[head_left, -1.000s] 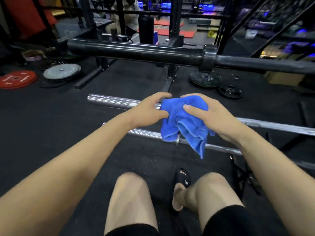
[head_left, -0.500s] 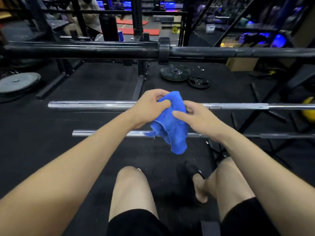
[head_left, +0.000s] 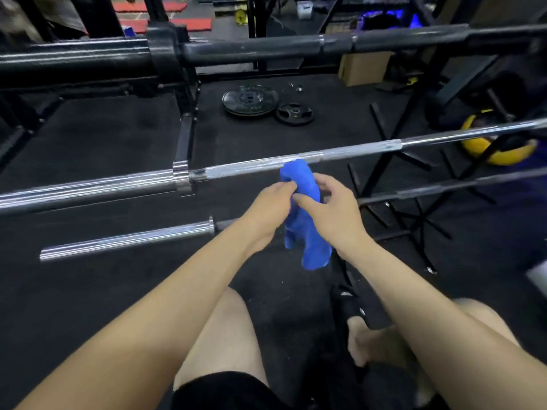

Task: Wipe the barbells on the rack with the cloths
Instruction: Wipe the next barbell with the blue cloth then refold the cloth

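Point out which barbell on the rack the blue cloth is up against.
The middle chrome barbell: the top of the blue cloth overlaps its shaft. The black barbell sits higher and farther back; the lowest barbell passes under the forearms.

Both hands meet on cloth (head_left: 306, 220), left hand (head_left: 266, 213) left of it, right hand (head_left: 331, 213) right. Upper barbell (head_left: 251, 165) just behind grip, lower barbell (head_left: 127, 239) runs left below it. Plates (head_left: 250, 99) on floor far behind. Knees nearer, under forearms.

Bright blue cloth (head_left: 305, 208), shiny chrome barbell (head_left: 260, 165), matte black barbell (head_left: 251, 50), yellow-and-black ball (head_left: 497, 143), black floor (head_left: 88, 137).
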